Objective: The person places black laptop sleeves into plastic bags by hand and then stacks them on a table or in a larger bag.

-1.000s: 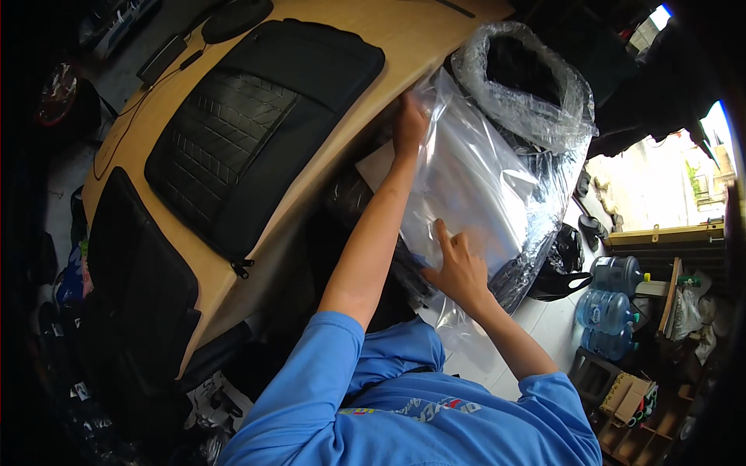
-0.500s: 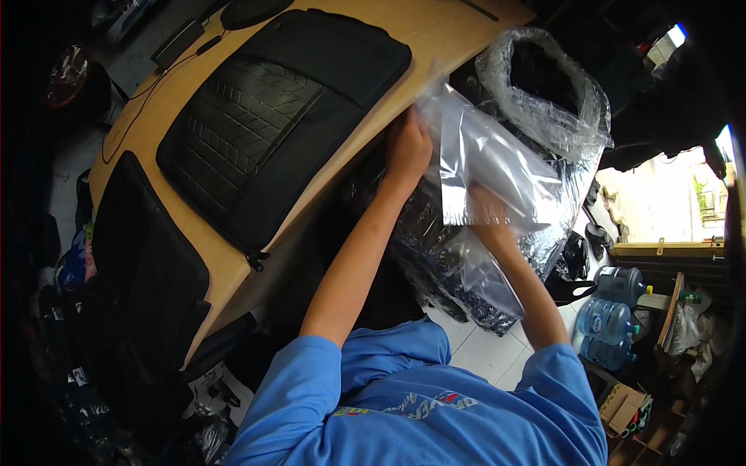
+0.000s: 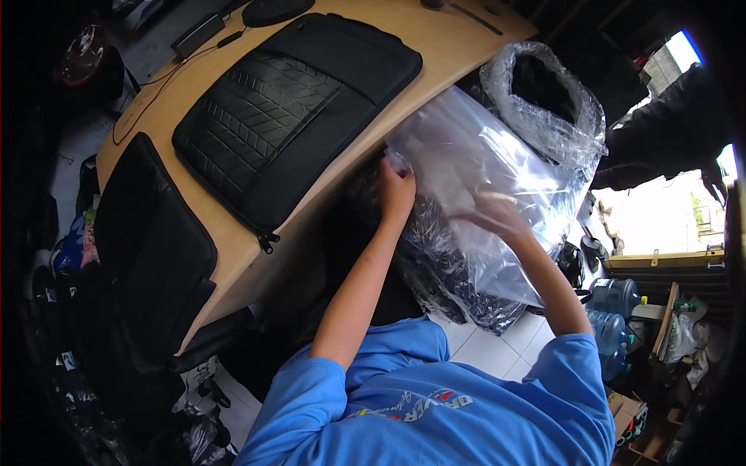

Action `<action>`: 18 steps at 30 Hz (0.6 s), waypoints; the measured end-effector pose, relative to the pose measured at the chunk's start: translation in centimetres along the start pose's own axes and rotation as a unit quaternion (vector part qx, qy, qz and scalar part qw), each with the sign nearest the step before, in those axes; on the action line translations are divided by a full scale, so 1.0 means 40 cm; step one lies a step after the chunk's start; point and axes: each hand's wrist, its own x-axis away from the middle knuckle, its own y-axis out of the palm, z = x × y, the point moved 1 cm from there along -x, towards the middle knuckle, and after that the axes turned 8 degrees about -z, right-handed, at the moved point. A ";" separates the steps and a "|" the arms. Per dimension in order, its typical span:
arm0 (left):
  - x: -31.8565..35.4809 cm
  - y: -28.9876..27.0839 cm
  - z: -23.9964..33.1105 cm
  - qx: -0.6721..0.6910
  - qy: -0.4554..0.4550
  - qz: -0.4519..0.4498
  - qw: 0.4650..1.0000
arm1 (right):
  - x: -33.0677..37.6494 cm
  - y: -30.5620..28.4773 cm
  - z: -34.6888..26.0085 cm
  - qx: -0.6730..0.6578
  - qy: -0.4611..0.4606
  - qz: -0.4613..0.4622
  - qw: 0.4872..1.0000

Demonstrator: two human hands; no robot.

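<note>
My left hand grips the near corner of a large clear plastic bag, right at the edge of the wooden table. My right hand shows blurred through the film, fingers curled into the bag's lower part. Under the bag lie dark items wrapped in plastic. A black quilted case lies flat on the table just left of my left hand.
A second black case lies on the table's left end. A big plastic sack of black goods stands at the table's far right. Water bottles and a cardboard box sit on the tiled floor.
Both hands have come lower and nearer with the bag. My right hand, earlier spread on the bag's outside, is now seen through the film. The left hand moved from the bag's top down to its corner.
</note>
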 end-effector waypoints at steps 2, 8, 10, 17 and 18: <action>0.000 0.013 0.019 0.014 0.017 -0.004 1.000 | 0.062 0.064 0.082 -0.048 -0.206 0.091 0.973; 0.025 -0.009 0.068 0.003 0.023 -0.021 1.000 | 0.300 0.092 0.074 -0.033 -0.110 -0.037 0.993; 0.028 -0.007 0.066 0.002 0.018 -0.038 0.999 | 0.349 0.098 0.078 -0.139 -0.158 -0.103 0.972; -0.038 -0.087 0.002 -0.096 0.017 -0.038 0.995 | 0.528 -0.170 0.225 -0.449 -0.380 -0.269 0.763; -0.037 -0.094 -0.003 -0.100 0.016 -0.037 0.994 | 0.580 -0.228 0.271 -0.521 -0.377 -0.131 0.755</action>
